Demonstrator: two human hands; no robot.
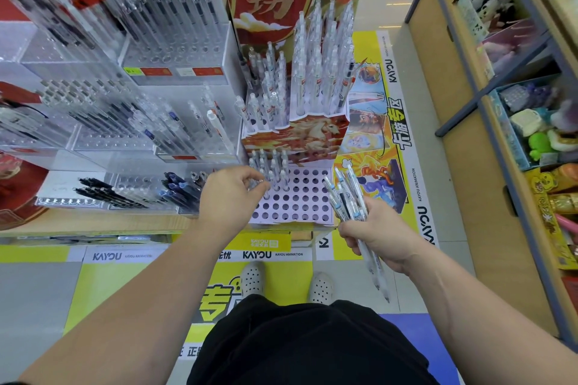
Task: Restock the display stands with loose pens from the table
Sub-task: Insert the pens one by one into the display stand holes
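A red and white tiered cardboard display stand (312,134) stands at the table's right end. Its lowest tier is a pale perforated tray (300,197) with many empty holes and several clear pens (272,166) standing at its back left. My left hand (231,194) hovers over the tray's left edge, its fingertips pinching a clear pen at a hole there. My right hand (372,231) is to the right of the tray and grips a bundle of several clear pens (347,194), tips pointing up and away. The upper tiers hold many upright clear pens (325,50).
Clear acrylic pen racks (175,50) fill the table to the left, with dark pens (175,187) lying in a front tray. A wooden shelf unit (500,122) with toys stands on the right. My feet in white shoes (253,278) stand on the yellow floor graphic.
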